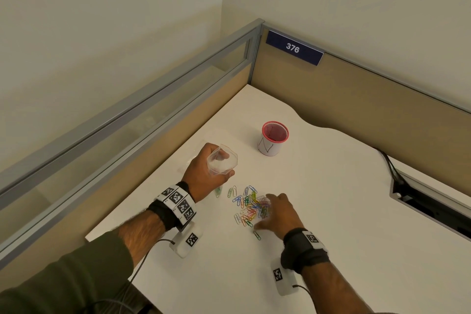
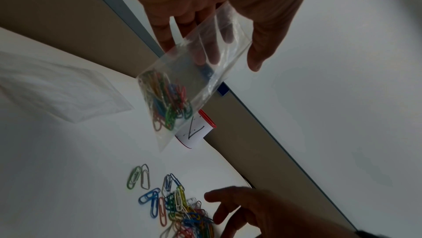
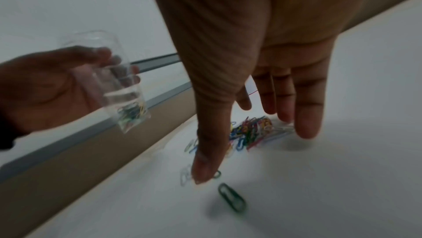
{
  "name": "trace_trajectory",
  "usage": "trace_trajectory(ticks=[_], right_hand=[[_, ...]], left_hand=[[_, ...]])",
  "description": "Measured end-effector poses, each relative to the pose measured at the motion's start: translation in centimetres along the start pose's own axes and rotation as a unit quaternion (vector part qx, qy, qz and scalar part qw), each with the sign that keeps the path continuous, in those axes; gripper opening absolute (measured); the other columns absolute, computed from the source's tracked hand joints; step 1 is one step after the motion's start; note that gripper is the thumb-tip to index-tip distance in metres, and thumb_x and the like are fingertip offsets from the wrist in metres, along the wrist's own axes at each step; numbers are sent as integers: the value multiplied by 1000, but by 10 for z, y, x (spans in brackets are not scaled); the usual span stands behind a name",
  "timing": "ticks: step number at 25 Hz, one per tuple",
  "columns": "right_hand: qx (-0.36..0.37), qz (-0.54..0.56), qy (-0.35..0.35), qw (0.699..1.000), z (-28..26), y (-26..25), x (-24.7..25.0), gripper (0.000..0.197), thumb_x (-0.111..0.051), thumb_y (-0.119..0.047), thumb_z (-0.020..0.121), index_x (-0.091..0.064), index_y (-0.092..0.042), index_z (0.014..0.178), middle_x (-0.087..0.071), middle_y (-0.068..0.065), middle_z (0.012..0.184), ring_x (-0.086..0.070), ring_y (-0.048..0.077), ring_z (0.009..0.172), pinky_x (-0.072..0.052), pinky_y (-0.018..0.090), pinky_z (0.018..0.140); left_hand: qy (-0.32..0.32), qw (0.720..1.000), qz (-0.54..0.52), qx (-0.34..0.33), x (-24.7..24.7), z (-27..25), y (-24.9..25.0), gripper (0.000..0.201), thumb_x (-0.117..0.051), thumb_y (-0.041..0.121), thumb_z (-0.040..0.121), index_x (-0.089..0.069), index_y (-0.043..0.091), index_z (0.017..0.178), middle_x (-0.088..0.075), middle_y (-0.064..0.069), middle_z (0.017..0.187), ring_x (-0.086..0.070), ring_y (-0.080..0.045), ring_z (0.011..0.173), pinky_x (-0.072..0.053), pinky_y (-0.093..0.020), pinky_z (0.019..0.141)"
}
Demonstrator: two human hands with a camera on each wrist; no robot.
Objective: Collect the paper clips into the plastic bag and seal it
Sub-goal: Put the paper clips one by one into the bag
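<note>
Left hand (image 1: 204,173) gripping plastic bag (image 2: 182,86) aloft, right hand (image 1: 277,214) spread flat over paper clips (image 1: 248,208), mid-desk (image 1: 331,199)

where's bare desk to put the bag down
Bare desk lies right of the paper clips, out to the cable slot; also between red cup and partition corner. Crowded: clip pile beneath right hand.

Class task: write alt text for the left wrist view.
A left hand holds up a clear plastic bag with coloured paper clips at its bottom. More paper clips lie on the white desk below, where the right hand reaches.
</note>
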State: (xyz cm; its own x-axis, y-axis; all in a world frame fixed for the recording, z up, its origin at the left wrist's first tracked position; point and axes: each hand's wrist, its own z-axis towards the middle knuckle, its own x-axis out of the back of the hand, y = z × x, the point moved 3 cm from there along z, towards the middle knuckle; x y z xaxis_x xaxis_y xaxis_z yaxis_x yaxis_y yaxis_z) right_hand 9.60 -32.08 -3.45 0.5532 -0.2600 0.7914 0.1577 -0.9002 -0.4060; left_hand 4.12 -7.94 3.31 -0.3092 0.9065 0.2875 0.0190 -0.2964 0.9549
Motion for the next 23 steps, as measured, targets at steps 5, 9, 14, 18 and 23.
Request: trace_trajectory(ticks=[5, 9, 14, 18, 23], right_hand=[[28, -69, 4, 997, -4, 4, -14, 97, -85, -43, 60, -32, -25, 140, -41, 4, 127, -43, 24, 120, -49, 40, 95], [7, -39, 48, 998, 17, 4, -4, 47, -71, -29, 82, -56, -13, 124, -53, 12, 122, -57, 28, 107, -49, 36, 92], [51, -91, 9, 995, 23, 7, 5, 63, -77, -31, 74, -52, -23, 131, -48, 5, 124, -46, 26, 117, -47, 40, 96], [99, -167, 25, 981, 27, -3, -4, 34, -62, -25, 88, -58, -19, 122, -51, 8, 117, -50, 29, 111, -50, 40, 89], [81, -149, 72, 983, 28, -5, -3, 13, -51, -15, 93, -62, -12, 98, -60, 10, 103, -61, 27, 90, -51, 33, 77]], left_hand=[[2, 1000, 11, 0, -5, -3, 2, 43, -82, 17, 78, -54, 15, 111, -60, 11, 105, -58, -6, 108, -45, -9, 83], [0, 1000, 13, 0, -6, -3, 3, 43, -82, 17, 78, -54, 16, 111, -61, 9, 105, -58, -4, 108, -44, -4, 80], [0, 1000, 20, 1, -3, 0, 1, 43, -82, 18, 78, -54, 16, 110, -62, 7, 107, -58, -6, 108, -43, -5, 82], [-1, 1000, 13, 3, -8, -1, 2, 42, -82, 17, 78, -54, 15, 110, -61, 10, 104, -58, -1, 106, -44, -5, 81], [-6, 1000, 13, 3, -12, -1, 2, 43, -82, 15, 77, -54, 15, 110, -62, 11, 104, -56, 8, 102, -43, -3, 81]])
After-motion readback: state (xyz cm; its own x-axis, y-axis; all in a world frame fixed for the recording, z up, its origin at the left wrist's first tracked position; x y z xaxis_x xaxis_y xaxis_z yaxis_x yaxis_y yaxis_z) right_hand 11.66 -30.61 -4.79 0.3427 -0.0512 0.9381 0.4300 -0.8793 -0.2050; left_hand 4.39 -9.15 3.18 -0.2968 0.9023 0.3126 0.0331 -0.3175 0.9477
